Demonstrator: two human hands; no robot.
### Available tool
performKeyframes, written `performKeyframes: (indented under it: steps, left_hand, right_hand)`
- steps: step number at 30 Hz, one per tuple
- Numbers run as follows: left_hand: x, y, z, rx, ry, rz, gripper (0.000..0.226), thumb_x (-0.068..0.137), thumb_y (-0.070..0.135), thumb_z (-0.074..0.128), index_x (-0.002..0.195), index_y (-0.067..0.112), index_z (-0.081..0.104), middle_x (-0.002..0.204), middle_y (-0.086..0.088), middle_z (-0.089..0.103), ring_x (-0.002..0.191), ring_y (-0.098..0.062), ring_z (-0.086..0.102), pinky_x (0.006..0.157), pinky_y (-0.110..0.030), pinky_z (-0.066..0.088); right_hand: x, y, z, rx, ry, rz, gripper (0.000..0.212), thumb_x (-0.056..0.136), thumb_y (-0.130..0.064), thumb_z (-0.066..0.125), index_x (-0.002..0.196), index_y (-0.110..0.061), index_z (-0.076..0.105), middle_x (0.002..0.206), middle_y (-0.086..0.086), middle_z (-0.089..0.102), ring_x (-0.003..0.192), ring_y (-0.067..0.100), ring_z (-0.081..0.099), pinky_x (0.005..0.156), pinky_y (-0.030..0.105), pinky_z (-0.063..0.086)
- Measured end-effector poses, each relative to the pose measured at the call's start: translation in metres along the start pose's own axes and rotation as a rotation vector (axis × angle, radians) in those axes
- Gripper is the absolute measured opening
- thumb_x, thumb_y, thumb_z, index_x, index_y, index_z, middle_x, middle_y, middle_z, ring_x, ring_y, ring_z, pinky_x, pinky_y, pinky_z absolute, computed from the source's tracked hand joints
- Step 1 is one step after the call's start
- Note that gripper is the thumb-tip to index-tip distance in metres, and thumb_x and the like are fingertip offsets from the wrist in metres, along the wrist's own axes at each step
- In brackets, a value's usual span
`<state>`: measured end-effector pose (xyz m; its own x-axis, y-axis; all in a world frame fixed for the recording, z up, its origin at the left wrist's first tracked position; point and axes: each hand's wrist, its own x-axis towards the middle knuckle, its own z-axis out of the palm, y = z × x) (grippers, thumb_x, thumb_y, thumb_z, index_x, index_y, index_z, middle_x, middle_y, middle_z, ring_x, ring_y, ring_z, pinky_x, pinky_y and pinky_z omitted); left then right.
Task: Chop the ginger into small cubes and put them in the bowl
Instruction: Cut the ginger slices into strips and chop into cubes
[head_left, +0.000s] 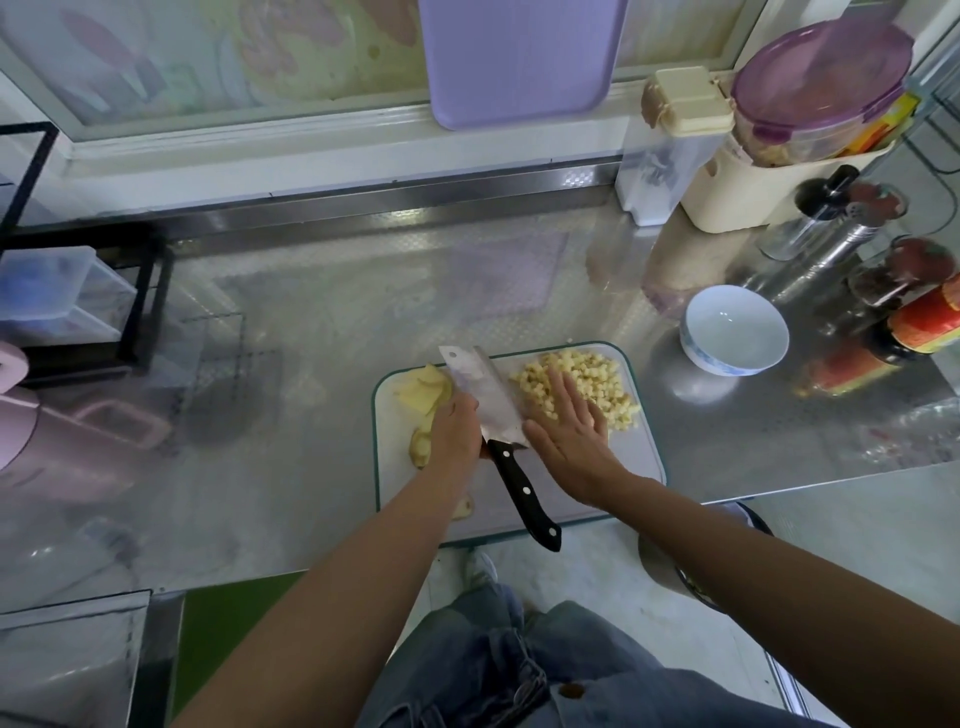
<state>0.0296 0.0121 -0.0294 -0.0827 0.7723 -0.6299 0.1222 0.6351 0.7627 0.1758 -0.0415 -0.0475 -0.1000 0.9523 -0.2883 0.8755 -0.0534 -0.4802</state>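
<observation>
Now gripping knife (492, 402) by blade in curled left hand (455, 429), resting flat, straight-fingered right hand (569, 437) on ginger cubes (589, 373) beside it.

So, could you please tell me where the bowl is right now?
In the head view, the bowl stands empty on the counter, just right of the board.

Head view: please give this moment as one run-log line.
left hand: grips cleaver | right hand: flat on ginger cubes | bowl: empty | ginger slices: not cubed
</observation>
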Motion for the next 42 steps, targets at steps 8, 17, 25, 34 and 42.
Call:
performKeyframes:
  steps: [8, 17, 25, 34, 42]
  left_hand:
    - [-0.004, -0.002, -0.005, 0.027, 0.02, 0.009, 0.012, 0.091, 0.014, 0.035, 0.081, 0.013, 0.042, 0.081, -0.011, 0.037, 0.072, -0.022, 0.032, 0.057, -0.03, 0.024]
    - [-0.014, -0.002, -0.002, -0.015, 0.009, 0.023, 0.021, 0.092, 0.012, 0.035, 0.072, 0.017, 0.039, 0.066, -0.003, 0.033, 0.061, -0.015, 0.031, 0.056, -0.029, 0.025]
    - [-0.015, -0.004, -0.002, -0.021, 0.019, 0.044, 0.02, 0.093, 0.012, 0.035, 0.075, 0.014, 0.045, 0.072, -0.008, 0.04, 0.069, -0.019, 0.038, 0.065, -0.032, 0.033]
    - [-0.018, -0.006, -0.01, 0.151, 0.095, 0.158, 0.026, 0.098, 0.017, 0.035, 0.088, 0.002, 0.054, 0.088, -0.02, 0.058, 0.085, -0.034, 0.059, 0.08, -0.045, 0.046]
    - [-0.018, -0.004, -0.024, 0.077, -0.019, 0.266, 0.03, 0.102, 0.025, 0.038, 0.111, 0.01, 0.062, 0.085, -0.011, 0.068, 0.063, -0.025, 0.064, 0.061, -0.036, 0.053]
  right_hand:
    - [-0.002, 0.005, -0.002, 0.033, 0.041, 0.07, 0.056, 0.101, -0.051, 0.018, 0.153, -0.031, 0.015, 0.16, -0.009, -0.021, 0.145, 0.01, -0.023, 0.118, 0.047, -0.004]
    - [-0.006, 0.004, -0.003, 0.086, 0.008, 0.055, 0.049, 0.101, -0.052, 0.015, 0.149, -0.045, 0.009, 0.159, -0.008, -0.023, 0.144, 0.01, -0.025, 0.118, 0.05, -0.005]
    - [-0.012, -0.008, -0.003, 0.064, -0.028, -0.035, 0.051, 0.103, -0.049, 0.018, 0.152, -0.034, 0.024, 0.16, -0.01, -0.02, 0.145, 0.009, -0.024, 0.119, 0.045, -0.005]
    - [-0.023, -0.048, -0.015, 0.094, -0.094, -0.042, 0.059, 0.087, -0.051, 0.059, 0.136, -0.026, 0.04, 0.095, 0.001, 0.065, 0.073, 0.016, 0.058, 0.062, 0.027, 0.043]
    - [0.006, -0.055, -0.003, 0.531, 0.095, 0.239, 0.017, 0.096, -0.03, 0.051, 0.108, -0.018, 0.055, 0.072, -0.002, 0.056, 0.055, 0.011, 0.049, 0.048, 0.026, 0.041]
